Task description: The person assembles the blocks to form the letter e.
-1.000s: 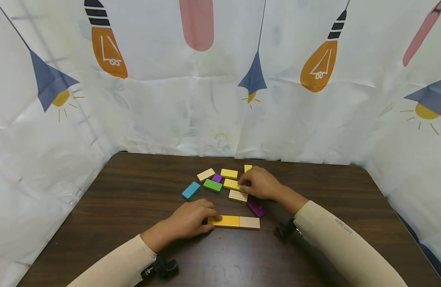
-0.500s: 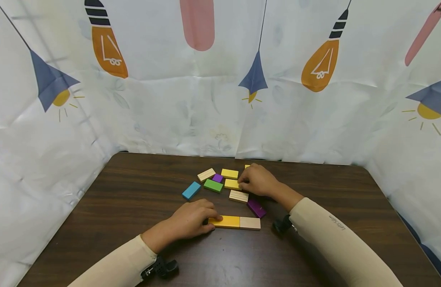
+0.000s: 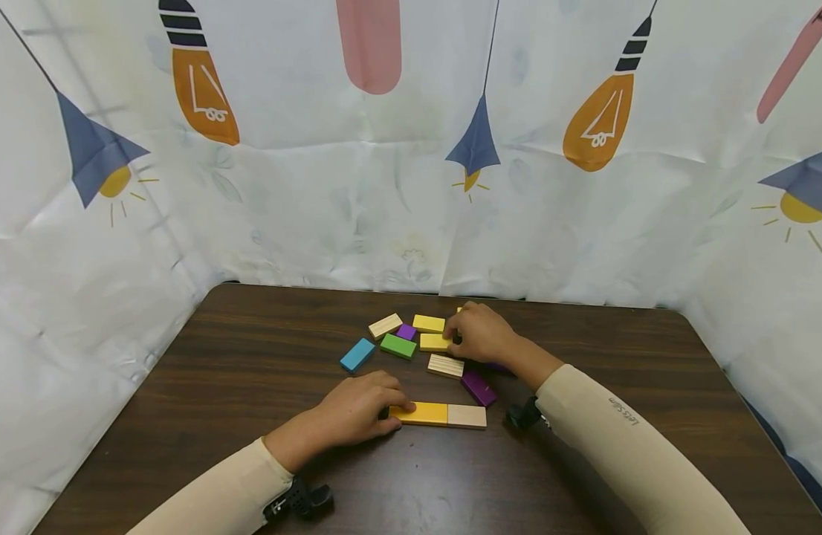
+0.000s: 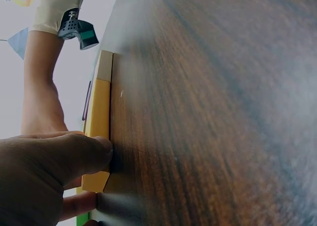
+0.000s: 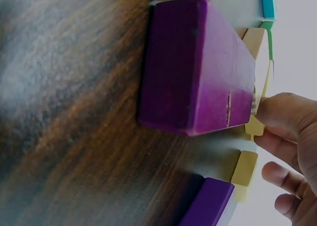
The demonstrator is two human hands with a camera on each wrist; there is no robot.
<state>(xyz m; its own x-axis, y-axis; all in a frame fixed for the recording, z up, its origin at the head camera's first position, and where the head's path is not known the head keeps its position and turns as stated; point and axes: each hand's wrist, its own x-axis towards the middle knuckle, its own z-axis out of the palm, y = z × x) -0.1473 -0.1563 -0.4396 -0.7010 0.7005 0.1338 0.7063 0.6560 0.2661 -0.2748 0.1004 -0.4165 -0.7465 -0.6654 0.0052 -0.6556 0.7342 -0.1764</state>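
My left hand [image 3: 357, 407] pinches the left end of an orange-yellow wooden block [image 3: 429, 413]. A pale wooden block [image 3: 467, 416] lies end to end with it, forming one straight row. The left wrist view shows the thumb [image 4: 94, 154] along the near side of the orange-yellow block [image 4: 98, 112], with fingers behind. Farther back, my right hand [image 3: 481, 334] has thumb and forefinger at the right end of a yellow block [image 3: 435, 342], pinching it. In the right wrist view this yellow block [image 5: 254, 127] shows between the thumb and forefinger, partly hidden; the other fingers are loosely bent.
Around the right hand lie a striped pale block [image 3: 446, 365], a purple block [image 3: 479, 388], a green block [image 3: 398, 346], a small purple block [image 3: 406, 332], a blue block [image 3: 357, 355], another yellow block [image 3: 428, 324] and a pale block [image 3: 385, 325]. A printed cloth [image 3: 284, 215] hangs behind the table.
My right hand has shifted slightly back, and the yellow block at its fingertips has turned a little, now straighter. A second purple piece shows under the right wrist. The left hand stays put.
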